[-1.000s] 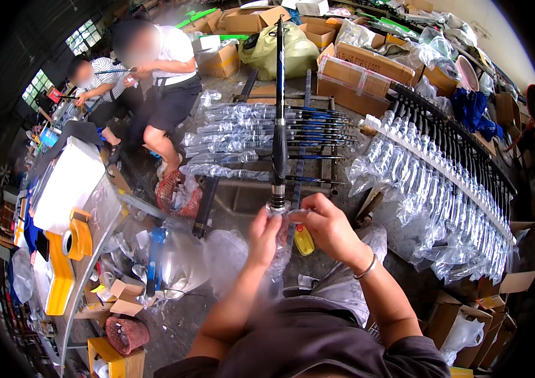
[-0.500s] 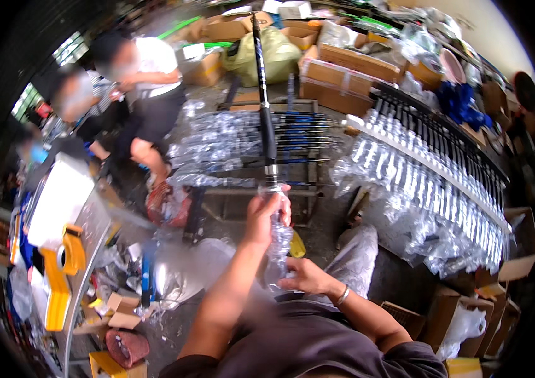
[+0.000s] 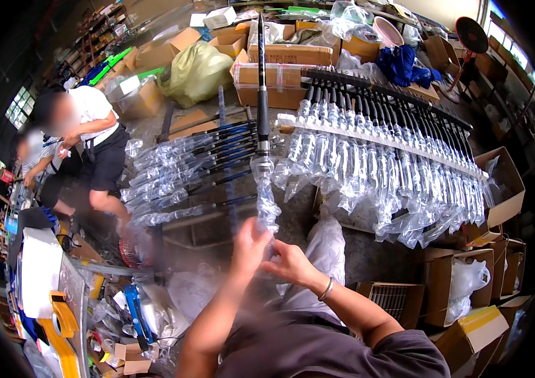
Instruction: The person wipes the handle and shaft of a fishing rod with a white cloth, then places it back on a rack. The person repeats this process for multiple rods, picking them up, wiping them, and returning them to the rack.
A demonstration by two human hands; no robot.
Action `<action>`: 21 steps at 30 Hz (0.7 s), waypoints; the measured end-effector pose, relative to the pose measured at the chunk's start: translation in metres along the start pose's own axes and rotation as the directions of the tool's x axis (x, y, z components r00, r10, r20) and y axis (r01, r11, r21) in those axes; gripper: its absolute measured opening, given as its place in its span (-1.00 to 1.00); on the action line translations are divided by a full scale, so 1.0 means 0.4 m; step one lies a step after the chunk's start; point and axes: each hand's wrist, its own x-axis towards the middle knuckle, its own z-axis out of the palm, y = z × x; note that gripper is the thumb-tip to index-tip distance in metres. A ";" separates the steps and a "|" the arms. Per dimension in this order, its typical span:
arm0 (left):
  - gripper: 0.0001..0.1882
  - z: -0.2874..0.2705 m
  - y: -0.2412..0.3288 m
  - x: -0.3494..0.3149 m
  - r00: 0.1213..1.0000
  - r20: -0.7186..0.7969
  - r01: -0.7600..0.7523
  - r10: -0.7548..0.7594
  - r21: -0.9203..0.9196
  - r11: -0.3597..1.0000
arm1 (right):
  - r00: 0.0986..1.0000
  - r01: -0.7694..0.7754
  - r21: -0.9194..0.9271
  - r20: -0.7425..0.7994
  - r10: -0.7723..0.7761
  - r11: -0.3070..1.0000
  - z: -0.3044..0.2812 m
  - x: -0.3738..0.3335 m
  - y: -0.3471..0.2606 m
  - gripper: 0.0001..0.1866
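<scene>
A black fishing rod (image 3: 263, 123) points straight away from me, its butt end covered in a clear plastic sleeve (image 3: 266, 195). My left hand (image 3: 250, 249) is closed around the lower part of the wrapped handle. Beside it, my right hand (image 3: 294, 263) has its thumb and fingers pinched together at the bottom end of the sleeve; the very end of the handle is hidden between the hands. A bracelet (image 3: 326, 288) circles my right wrist.
Wrapped rods (image 3: 173, 183) lie on a low metal stand at left. On the right, a rack (image 3: 393, 148) carries many bagged rods. Cardboard boxes (image 3: 270, 85) stand behind, more boxes (image 3: 478, 334) at lower right. Two people sit or stand at far left, near a table with a yellow tape dispenser (image 3: 62, 321).
My left hand has shifted from the top of the sleeve down to its lower part. My right hand has come up close beside it. The view has turned to the right.
</scene>
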 end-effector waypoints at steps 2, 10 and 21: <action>-0.72 0.022 0.002 0.027 0.999 -0.041 -0.026 0.025 -0.039 0.999 | 0.999 0.016 0.075 0.031 -0.019 0.997 -0.031 0.004 -0.006 -0.53; -0.65 0.140 0.026 0.094 0.998 0.015 0.066 -0.065 -0.137 0.988 | 0.970 0.050 0.007 -0.237 -0.047 0.999 -0.105 -0.026 0.007 -0.52; -0.56 0.483 0.019 0.099 0.952 0.282 -0.064 0.121 -0.203 0.977 | 0.715 -0.394 -0.246 -0.687 0.127 0.886 -0.260 -0.174 0.056 -0.78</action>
